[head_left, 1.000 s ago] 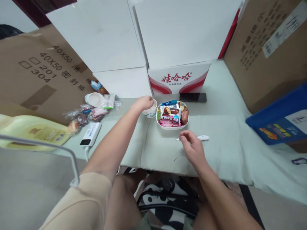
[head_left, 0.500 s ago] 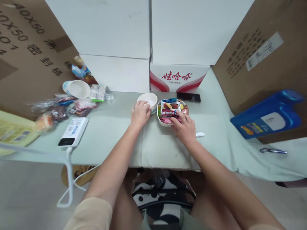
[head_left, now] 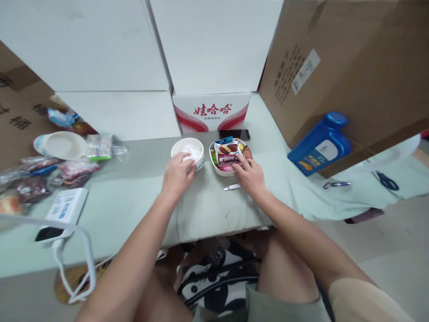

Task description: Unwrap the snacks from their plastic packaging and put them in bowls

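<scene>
A white paper bowl [head_left: 198, 162] stands in the middle of the table with some clear plastic wrap inside it. My left hand [head_left: 177, 176] curls its fingers over the bowl's near-left rim. To the right, a white square bowl [head_left: 217, 170] is filled with snack packets, on top a white and dark red one [head_left: 228, 154] and a pink one [head_left: 227, 167] in front. My right hand [head_left: 250, 175] rests its spread fingers on the packets at the right side. Partly under that hand, a small white-handled tool [head_left: 232, 187] lies on the cloth.
A black phone [head_left: 234, 134] lies behind the bowls. To the left are another paper bowl [head_left: 63, 145], several wrapped snacks [head_left: 78, 169] and a power bank [head_left: 65, 208] with a cable. Right: a blue bottle [head_left: 320, 145], a pen [head_left: 336, 184], scissors [head_left: 387, 181]. Cardboard boxes [head_left: 214, 112] wall the back.
The view has swung right, bringing the scissors into sight. Both hands stay at their bowls. More of the plastic wrap and of the white-handled tool's left end now shows.
</scene>
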Demonstrator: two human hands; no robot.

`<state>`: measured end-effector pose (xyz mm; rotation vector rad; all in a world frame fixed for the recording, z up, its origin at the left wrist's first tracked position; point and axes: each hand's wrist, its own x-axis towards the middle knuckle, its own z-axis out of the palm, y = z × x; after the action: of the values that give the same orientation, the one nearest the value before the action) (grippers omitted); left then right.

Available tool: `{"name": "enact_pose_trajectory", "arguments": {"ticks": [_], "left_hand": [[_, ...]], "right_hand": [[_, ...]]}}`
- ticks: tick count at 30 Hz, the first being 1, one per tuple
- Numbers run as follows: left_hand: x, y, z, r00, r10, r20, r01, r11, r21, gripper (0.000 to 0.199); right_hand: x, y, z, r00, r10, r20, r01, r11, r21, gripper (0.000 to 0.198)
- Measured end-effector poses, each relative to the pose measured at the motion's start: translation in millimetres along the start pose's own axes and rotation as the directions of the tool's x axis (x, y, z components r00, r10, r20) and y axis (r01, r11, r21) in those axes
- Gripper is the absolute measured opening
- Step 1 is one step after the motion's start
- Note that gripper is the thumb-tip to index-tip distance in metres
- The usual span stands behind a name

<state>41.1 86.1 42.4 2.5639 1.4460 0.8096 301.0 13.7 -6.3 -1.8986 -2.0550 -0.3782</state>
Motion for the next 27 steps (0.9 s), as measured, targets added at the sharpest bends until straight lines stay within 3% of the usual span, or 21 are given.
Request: {"name": "enact_pose_trajectory", "arguments": {"ticks": [7,13,16,20,25,27], "left_hand": [[29.9,46.5,34.6,0.995,0.1,0.025,-0.1,0.995,0.006,0.022],[33.9,61.2,56.8,0.988,0.144,0.057,-0.143,0.989,-0.026,0.022],[27.4,52.8,54.3,0.986,0.155,0.058,-0.153,0.988,-0.034,0.022],[17.6,41.8,45.5,0.985,0.173,0.025,-0.171,0.984,-0.053,0.023],[10.0,38.9,44.8,0.985,0.175,0.011,-0.172,0.979,-0.109,0.024],[6.2,38.7,45.7,0.984,0.175,0.012,-0.172,0.976,-0.13,0.024]], "right_hand": [[-24.8,73.4,-15.1,0.987,0.158,-0.016,-0.159,0.978,-0.133,0.032],[11.9,122.7,-11.0,0.937,0.342,0.072,-0.324,0.927,-0.186,0.045],[29.0,128.0,-10.8,0.923,0.371,0.101,-0.35,0.92,-0.176,0.05],[18.2,115.8,-16.9,0.908,0.411,0.083,-0.396,0.906,-0.151,0.053],[8.2,105.9,-21.6,0.798,0.519,0.306,-0.521,0.85,-0.084,0.069],[17.2,106.7,-21.1,0.783,0.537,0.314,-0.525,0.841,-0.131,0.066]]}}
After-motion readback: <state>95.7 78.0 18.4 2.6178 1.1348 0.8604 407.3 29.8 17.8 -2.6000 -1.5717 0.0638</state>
